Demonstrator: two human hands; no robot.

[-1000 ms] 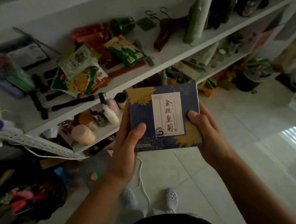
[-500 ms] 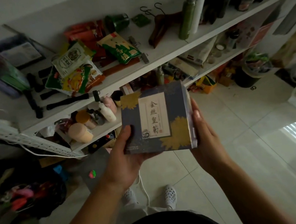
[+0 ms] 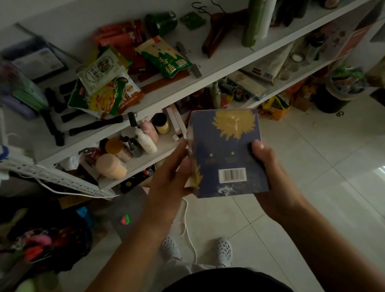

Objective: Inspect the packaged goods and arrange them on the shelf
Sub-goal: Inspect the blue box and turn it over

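The right hand (image 3: 271, 177) grips the box (image 3: 226, 151) at its 4 o'clock edge, thumb on the upper face, fingers hidden beneath. The left hand (image 3: 169, 180) presses straight fingers against the 9 o'clock side. The box is held in the air over the floor, barcode (image 3: 232, 174) uppermost, at 6 o'clock from the shelf (image 3: 229, 62). Judged stiff, light card with a smooth skin, so likely slippery. Hold it by opposite side walls and do not squeeze the broad faces. Snack packets (image 3: 106, 91) occupy the shelf at 11 o'clock.
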